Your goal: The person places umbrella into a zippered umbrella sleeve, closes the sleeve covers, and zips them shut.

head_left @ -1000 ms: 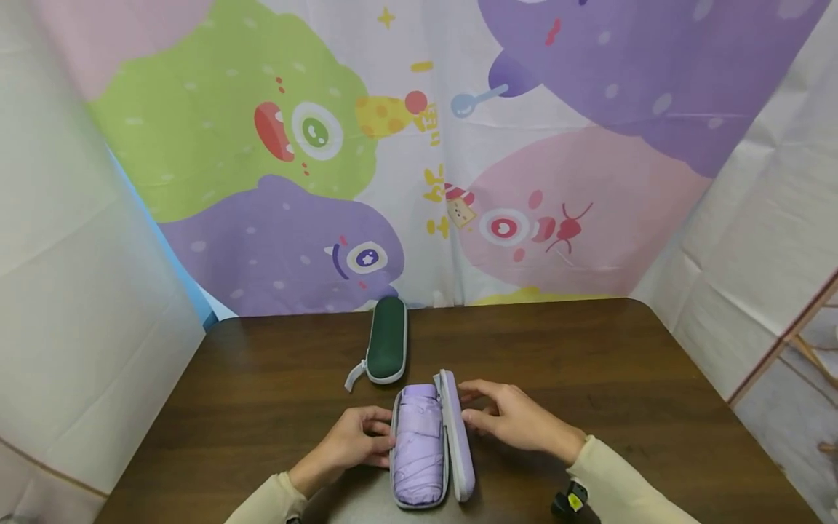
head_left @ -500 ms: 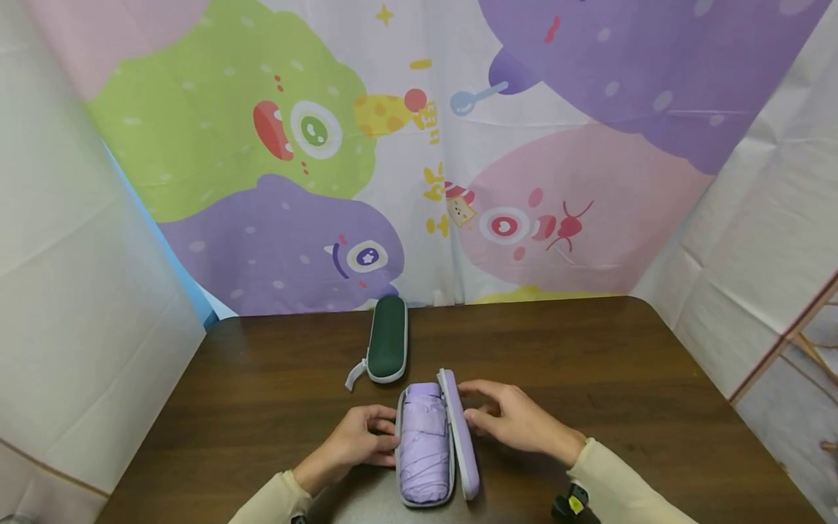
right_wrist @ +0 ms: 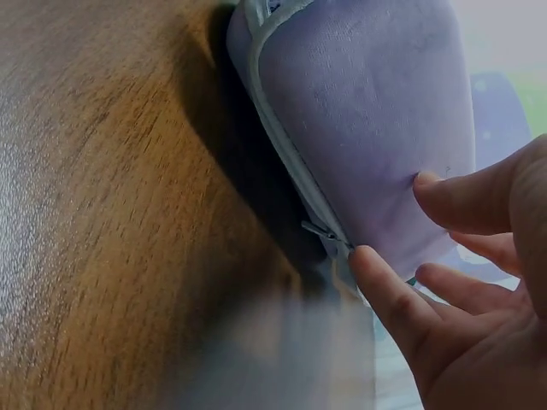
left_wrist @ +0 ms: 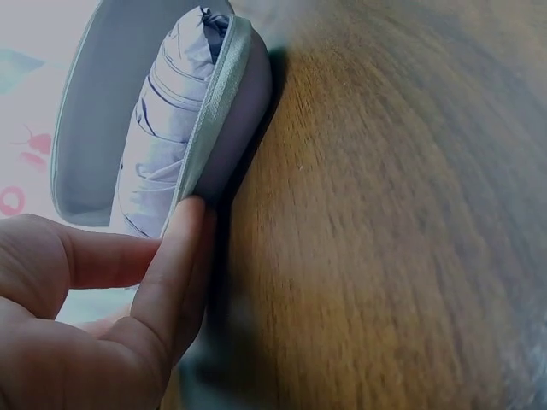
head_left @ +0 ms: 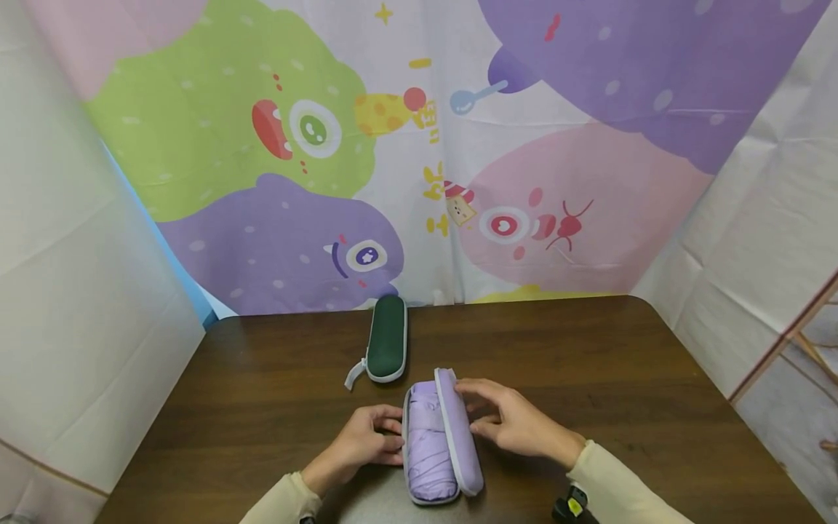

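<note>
In the head view a lilac zip case [head_left: 406, 466] stands half open on the table, its lid [head_left: 461, 437] leaning over the right part of a folded lilac umbrella [head_left: 428, 440] inside. My left hand [head_left: 368, 438] rests its fingertips against the left side of the case. In the left wrist view its thumb and index finger [left_wrist: 175, 256] meet the grey zip rim [left_wrist: 214, 111]. With extended fingers my right hand [head_left: 517, 422] touches the outside of the lid. The right wrist view shows the thumb on the lid and a fingertip close to the zip pull [right_wrist: 320, 229].
A dark green zip case [head_left: 388, 338] with a pale strap [head_left: 355, 375] lies shut at the back of the brown wooden table [head_left: 275, 364]. A cartoon-print curtain [head_left: 425, 276] hangs right behind the table edge. White cloth panels [head_left: 72, 218] stand at both sides.
The lid has tipped left, from upright to partly over the umbrella, with my right hand following it. The case and my left hand have shifted slightly right.
</note>
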The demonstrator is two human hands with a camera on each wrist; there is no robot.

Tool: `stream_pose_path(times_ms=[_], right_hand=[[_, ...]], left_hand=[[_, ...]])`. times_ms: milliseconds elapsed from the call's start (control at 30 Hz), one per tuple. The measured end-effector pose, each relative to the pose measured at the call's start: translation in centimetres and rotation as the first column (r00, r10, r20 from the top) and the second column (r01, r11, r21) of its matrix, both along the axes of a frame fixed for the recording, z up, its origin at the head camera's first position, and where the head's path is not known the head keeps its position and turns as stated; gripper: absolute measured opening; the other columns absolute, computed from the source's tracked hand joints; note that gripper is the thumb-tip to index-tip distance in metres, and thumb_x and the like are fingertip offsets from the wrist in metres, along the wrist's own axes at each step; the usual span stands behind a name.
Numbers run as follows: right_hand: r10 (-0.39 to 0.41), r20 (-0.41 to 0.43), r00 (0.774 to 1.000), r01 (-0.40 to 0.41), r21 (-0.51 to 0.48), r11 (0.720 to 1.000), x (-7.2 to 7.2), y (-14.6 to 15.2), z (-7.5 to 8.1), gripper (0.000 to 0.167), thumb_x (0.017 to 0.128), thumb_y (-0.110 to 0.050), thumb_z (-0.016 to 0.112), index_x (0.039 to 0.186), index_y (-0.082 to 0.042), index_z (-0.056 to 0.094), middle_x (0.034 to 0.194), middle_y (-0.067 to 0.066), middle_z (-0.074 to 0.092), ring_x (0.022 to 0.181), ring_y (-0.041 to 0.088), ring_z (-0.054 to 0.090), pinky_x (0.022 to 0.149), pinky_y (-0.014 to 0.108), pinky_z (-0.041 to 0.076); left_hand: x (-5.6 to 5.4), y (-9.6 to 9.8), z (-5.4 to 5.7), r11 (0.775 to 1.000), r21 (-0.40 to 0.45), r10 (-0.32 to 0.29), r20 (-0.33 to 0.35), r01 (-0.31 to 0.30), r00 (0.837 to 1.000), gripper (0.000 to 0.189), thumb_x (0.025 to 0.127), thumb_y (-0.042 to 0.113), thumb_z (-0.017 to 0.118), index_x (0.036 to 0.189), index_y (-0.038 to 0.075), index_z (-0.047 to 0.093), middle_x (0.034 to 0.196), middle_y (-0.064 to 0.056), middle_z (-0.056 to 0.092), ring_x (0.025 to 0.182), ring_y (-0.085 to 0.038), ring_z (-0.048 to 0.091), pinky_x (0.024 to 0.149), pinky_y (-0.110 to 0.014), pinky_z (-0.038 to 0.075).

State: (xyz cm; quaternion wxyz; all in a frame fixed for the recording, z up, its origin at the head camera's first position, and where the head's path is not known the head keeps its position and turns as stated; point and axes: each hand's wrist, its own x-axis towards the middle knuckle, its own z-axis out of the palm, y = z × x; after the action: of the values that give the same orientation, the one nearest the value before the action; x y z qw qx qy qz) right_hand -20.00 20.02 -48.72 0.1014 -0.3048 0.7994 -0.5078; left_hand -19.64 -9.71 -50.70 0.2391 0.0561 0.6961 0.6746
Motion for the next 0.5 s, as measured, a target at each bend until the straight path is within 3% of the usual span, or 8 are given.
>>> stream_pose_path(times_ms=[500], right_hand=[[-0.033,0.015,0.999,0.033,0.021,0.999,-0.18,-0.6,-0.65,0.055,0.095,-0.009,0.074,0.144,0.001,0.052,0.148,0.026,0.051,0.113,0.036,0.068,0.084,0.024,0.059]], left_hand=[[-0.23,0.02,-0.37,1.0,-0.004,-0.01,-0.011,0.01,1.0,0.061,0.084,-0.018,0.064,0.142,-0.015,0.044,0.099,-0.012,0.06,0.068,-0.017,0.064,0.065,-0.032,0.062]])
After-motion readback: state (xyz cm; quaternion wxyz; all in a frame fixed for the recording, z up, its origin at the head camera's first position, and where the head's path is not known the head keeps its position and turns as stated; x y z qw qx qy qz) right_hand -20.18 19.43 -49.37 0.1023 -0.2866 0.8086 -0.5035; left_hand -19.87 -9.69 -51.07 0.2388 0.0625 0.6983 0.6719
